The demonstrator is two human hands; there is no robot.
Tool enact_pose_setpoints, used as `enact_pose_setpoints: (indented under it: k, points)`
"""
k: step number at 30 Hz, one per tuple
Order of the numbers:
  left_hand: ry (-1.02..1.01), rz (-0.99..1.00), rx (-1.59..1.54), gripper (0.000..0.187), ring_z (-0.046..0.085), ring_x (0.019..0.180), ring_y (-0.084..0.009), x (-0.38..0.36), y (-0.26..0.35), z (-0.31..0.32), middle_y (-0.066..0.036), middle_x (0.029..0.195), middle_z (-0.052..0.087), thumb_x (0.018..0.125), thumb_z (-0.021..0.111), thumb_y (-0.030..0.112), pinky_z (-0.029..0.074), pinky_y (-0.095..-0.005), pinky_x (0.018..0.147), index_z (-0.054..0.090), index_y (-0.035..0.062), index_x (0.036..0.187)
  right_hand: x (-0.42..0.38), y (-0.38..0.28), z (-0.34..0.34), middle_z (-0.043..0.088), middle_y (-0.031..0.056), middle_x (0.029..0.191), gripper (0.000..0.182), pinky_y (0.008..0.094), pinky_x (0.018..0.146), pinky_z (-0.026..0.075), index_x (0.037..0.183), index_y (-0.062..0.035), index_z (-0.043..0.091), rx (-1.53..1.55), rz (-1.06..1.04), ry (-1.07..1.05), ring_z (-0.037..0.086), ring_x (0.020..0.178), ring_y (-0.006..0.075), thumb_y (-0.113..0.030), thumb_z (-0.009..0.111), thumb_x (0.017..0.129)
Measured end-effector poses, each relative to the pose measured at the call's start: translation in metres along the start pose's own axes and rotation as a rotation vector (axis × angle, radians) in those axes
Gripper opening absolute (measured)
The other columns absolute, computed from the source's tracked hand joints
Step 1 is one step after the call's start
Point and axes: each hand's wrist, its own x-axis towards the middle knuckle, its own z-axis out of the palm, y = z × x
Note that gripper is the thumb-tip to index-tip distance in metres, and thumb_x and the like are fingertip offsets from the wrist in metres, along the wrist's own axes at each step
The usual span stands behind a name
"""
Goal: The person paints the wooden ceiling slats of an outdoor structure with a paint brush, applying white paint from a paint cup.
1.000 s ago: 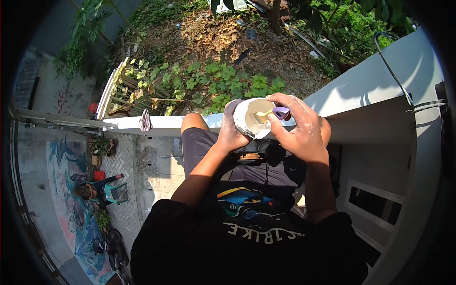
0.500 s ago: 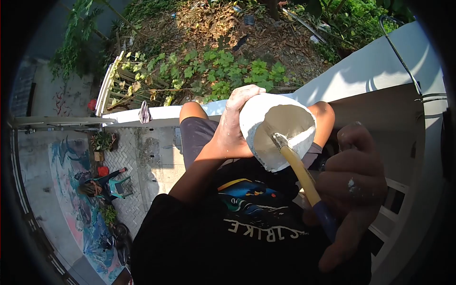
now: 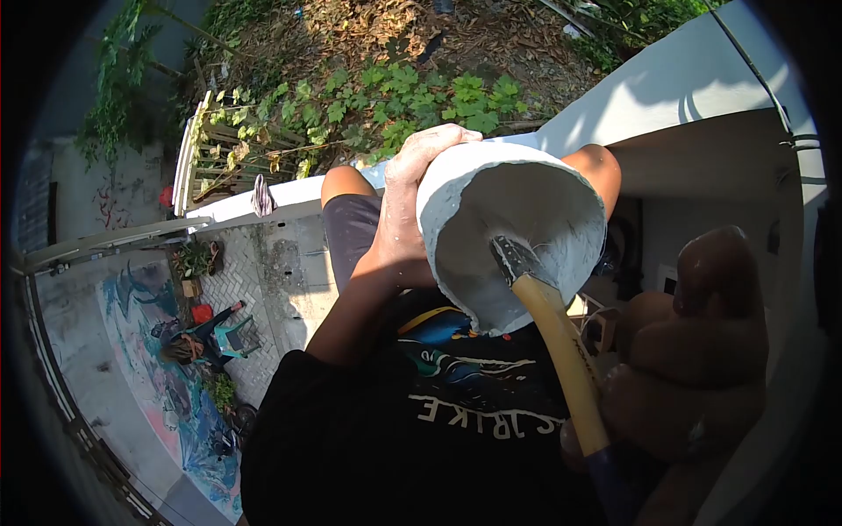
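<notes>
My left hand (image 3: pixel 405 197) is wrapped round the outside of a white hollow vessel (image 3: pixel 436 206), whose wide, uneven mouth is tilted towards me. Its inside is coated white, with rough patches near the rim. In my right hand (image 3: pixel 688 351), dark in shade, is a paintbrush (image 3: pixel 561 359) with a pale yellow wooden handle that turns purple at the far end. The brush's metal ferrule and bristle end are inside the vessel, close to its inner wall. White smears mark both hands.
Under the vessel are my lap and black printed shirt (image 3: pixel 474 438). A white ledge (image 3: pixel 307 188) runs past my knees, with a striped cloth (image 3: pixel 263 195) on it. Beyond grow leafy plants (image 3: pixel 421 101). Far below on the left, a person (image 3: pixel 206 337) is beside a painted mural (image 3: pixel 145 351).
The vessel has come closer, and its mouth shows wider. My right hand has moved right and nearer with the brush, whose tip stays inside the vessel.
</notes>
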Motion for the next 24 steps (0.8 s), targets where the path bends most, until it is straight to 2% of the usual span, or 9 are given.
enact_pose_setpoints:
  k: [4, 6, 9, 16, 18, 19, 21, 23, 24]
  points:
    - [0.007, -0.154, -0.069, 0.099, 0.06, 0.117, -0.0328, 0.0, -0.003, 0.003, -0.02, 0.128, 0.058, 0.064, 0.096, 0.018, 0.048, -0.0458, 0.102, 0.041, 0.004, 0.145, 0.005, 0.0, -0.012, 0.053, -0.0051, 0.077, 0.026, 0.039, 0.066, 0.032, 0.086, -0.0182, 0.067, -0.045, -0.01, -0.134, 0.046, 0.066, 0.0115, -0.028, 0.088, 0.072]
    - [0.088, 0.387, 0.067, 0.104, 0.06, 0.117, -0.0322, 0.006, -0.012, 0.008, -0.02, 0.128, 0.057, 0.061, 0.097, 0.019, 0.048, -0.0454, 0.102, 0.04, 0.0052, 0.147, 0.01, -0.003, -0.018, 0.053, -0.0052, 0.077, 0.028, 0.0395, 0.067, 0.031, 0.086, -0.0188, 0.067, -0.06, -0.009, -0.168, 0.046, 0.068, 0.012, -0.03, 0.089, 0.073]
    - [0.093, 0.416, 0.107, 0.109, 0.06, 0.117, -0.0319, 0.008, -0.005, 0.008, -0.02, 0.13, 0.056, 0.059, 0.099, 0.02, 0.048, -0.0449, 0.102, 0.038, 0.0048, 0.148, 0.017, -0.006, -0.02, 0.05, -0.0049, 0.077, 0.032, 0.0389, 0.067, 0.031, 0.084, -0.0162, 0.064, -0.071, 0.051, -0.256, 0.046, 0.069, 0.0129, -0.029, 0.091, 0.071]
    - [0.086, 0.434, 0.18, 0.111, 0.058, 0.12, -0.0329, 0.001, -0.007, 0.0, -0.02, 0.132, 0.053, 0.06, 0.098, 0.022, 0.046, -0.0456, 0.103, 0.036, 0.0043, 0.149, 0.022, 0.017, 0.006, 0.05, -0.0033, 0.077, 0.036, 0.0384, 0.067, 0.032, 0.099, -0.0159, 0.065, -0.012, -0.135, -0.077, 0.046, 0.069, 0.0152, -0.023, 0.089, 0.074]
    - [-0.064, -0.101, 0.079, 0.111, 0.057, 0.12, -0.0329, -0.017, -0.04, -0.004, -0.02, 0.132, 0.052, 0.06, 0.098, 0.023, 0.045, -0.0451, 0.103, 0.036, 0.0037, 0.149, 0.025, 0.022, 0.01, 0.052, -0.0001, 0.078, 0.043, 0.0404, 0.068, 0.037, 0.114, -0.0108, 0.061, 0.047, -0.168, -0.002, 0.048, 0.07, 0.0167, -0.012, 0.084, 0.078]
    - [0.081, 0.355, 0.415, 0.11, 0.057, 0.118, -0.0327, 0.005, 0.002, 0.0, -0.019, 0.131, 0.051, 0.061, 0.098, 0.022, 0.046, -0.0439, 0.102, 0.035, 0.0023, 0.148, 0.022, 0.031, 0.008, 0.052, -0.0001, 0.078, 0.043, 0.0404, 0.068, 0.037, 0.114, -0.0108, 0.061, 0.043, -0.181, -0.003, 0.048, 0.07, 0.0167, -0.012, 0.084, 0.078]
    - [0.124, 0.27, 0.23, 0.108, 0.057, 0.117, -0.0325, 0.003, -0.011, 0.005, -0.018, 0.131, 0.051, 0.062, 0.097, 0.022, 0.045, -0.0431, 0.102, 0.035, 0.0013, 0.148, 0.017, 0.057, 0.009, 0.054, 0.0059, 0.084, 0.037, 0.0437, 0.07, 0.041, 0.115, -0.0044, 0.058, 0.149, -0.178, 0.078, 0.051, 0.072, 0.0171, -0.008, 0.075, 0.082]
    - [0.139, 0.283, 0.302, 0.106, 0.056, 0.12, -0.0345, 0.003, -0.009, 0.003, -0.018, 0.132, 0.051, 0.062, 0.095, 0.02, 0.044, -0.0431, 0.104, 0.036, 0.0007, 0.148, 0.008, 0.063, 0.033, 0.056, 0.0114, 0.089, 0.03, 0.0417, 0.072, 0.044, 0.112, 0.0003, 0.057, 0.263, -0.023, 0.419, 0.052, 0.075, 0.0172, -0.007, 0.068, 0.085]
    - [0.12, 0.236, 0.346, 0.109, 0.052, 0.127, -0.0337, 0.001, -0.014, 0.002, -0.018, 0.138, 0.048, 0.062, 0.097, 0.023, 0.042, -0.0433, 0.108, 0.035, 0.0007, 0.149, 0.006, 0.066, 0.038, 0.056, 0.0114, 0.089, 0.03, 0.0417, 0.072, 0.044, 0.112, 0.0003, 0.057, 0.259, -0.041, 0.415, 0.052, 0.075, 0.0172, -0.007, 0.068, 0.085]
